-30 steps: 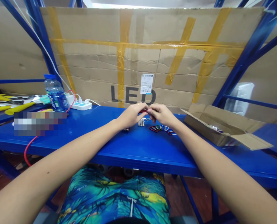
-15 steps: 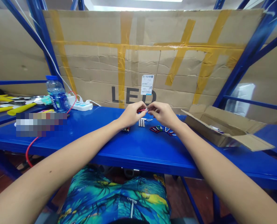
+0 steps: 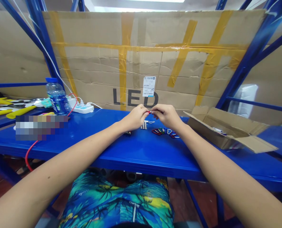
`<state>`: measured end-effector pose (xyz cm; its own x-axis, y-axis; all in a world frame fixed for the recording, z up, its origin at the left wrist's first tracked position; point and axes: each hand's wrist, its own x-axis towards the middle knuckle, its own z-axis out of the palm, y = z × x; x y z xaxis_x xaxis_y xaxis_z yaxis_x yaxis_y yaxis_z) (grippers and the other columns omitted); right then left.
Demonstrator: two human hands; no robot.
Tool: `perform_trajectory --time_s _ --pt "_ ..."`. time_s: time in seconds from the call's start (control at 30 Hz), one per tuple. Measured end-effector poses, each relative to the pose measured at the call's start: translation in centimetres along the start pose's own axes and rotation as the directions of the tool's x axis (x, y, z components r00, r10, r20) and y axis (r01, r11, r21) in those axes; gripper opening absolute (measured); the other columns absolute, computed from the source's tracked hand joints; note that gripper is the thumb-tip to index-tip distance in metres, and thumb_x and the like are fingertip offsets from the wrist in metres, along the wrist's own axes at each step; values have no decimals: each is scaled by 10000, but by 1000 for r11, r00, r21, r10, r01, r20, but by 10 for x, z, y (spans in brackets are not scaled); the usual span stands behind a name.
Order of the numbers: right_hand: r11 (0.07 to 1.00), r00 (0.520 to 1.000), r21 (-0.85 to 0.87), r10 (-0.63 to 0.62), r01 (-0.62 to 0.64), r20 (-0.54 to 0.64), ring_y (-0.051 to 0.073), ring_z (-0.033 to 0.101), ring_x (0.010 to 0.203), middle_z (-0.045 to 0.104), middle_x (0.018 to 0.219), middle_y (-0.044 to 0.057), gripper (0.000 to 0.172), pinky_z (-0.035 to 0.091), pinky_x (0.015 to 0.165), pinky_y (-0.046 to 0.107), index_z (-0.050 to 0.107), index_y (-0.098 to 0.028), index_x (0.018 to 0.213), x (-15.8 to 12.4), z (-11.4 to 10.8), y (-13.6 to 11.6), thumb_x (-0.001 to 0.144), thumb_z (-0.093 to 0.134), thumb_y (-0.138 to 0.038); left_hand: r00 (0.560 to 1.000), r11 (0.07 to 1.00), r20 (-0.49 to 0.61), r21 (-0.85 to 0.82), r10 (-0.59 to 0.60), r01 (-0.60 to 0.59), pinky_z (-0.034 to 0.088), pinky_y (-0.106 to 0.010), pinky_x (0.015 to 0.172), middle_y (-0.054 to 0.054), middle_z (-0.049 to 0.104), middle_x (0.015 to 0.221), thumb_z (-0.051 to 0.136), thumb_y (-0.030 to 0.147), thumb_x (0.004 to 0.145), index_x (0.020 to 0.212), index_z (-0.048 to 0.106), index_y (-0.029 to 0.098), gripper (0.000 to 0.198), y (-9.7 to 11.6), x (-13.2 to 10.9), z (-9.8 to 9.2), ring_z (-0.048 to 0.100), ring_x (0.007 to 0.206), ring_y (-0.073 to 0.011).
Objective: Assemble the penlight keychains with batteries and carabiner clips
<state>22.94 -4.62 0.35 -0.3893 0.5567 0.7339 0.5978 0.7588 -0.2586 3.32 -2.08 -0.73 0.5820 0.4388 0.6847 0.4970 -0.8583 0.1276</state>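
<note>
My left hand [image 3: 136, 116] is closed around a slim red tube [image 3: 148, 112], most of it hidden by the fingers. My right hand [image 3: 166, 114] pinches at the tube's right end, which looks dark. Just below the hands, small silver button-like pieces [image 3: 144, 126] stand in rows on the blue table [image 3: 131, 148]. Beside them lies a silver piece with a wire clip [image 3: 149, 122]. Coloured carabiners [image 3: 164, 131] form a curved row below my right wrist. Some small dark-ended pieces [image 3: 128, 133] are partly covered by my left wrist.
An open cardboard box [image 3: 223, 131] sits on the right with small items inside. To the left are a blue-capped bottle [image 3: 57, 97], a white power strip [image 3: 83, 108] and yellow-handled tools [image 3: 20, 112]. A large taped carton [image 3: 95, 72] stands behind the table.
The tube's silver right end, visible between the hands before, no longer shows; a short red stretch with a dark end is there now. My right fingers have closed in on it.
</note>
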Motion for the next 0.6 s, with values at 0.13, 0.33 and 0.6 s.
perform_trajectory --time_s 0.13,0.33,0.6 --pt "999 998 8 33 -34 47 171 593 655 634 659 30 152 458 633 298 659 -182 785 0 2 1 882 551 -230 999 1000 38 -18 -11 12 471 -344 763 -73 693 898 497 219 926 952 641 175 153 -2 -3 -4 633 851 -200" --pt "994 994 59 91 -95 60 161 577 615 624 627 23 145 448 622 297 641 -177 759 -1 2 0 864 564 -242 999 999 31 -29 17 -16 452 -335 731 -73 674 864 459 247 952 903 609 167 177 3 -4 -5 610 811 -194" --pt "989 990 71 121 -126 65 158 573 590 604 585 10 125 446 607 295 618 -183 728 -1 3 -3 836 564 -215 997 991 59 126 -41 33 454 -359 736 -91 629 837 365 223 972 852 591 167 261 1 -1 1 576 797 -209"
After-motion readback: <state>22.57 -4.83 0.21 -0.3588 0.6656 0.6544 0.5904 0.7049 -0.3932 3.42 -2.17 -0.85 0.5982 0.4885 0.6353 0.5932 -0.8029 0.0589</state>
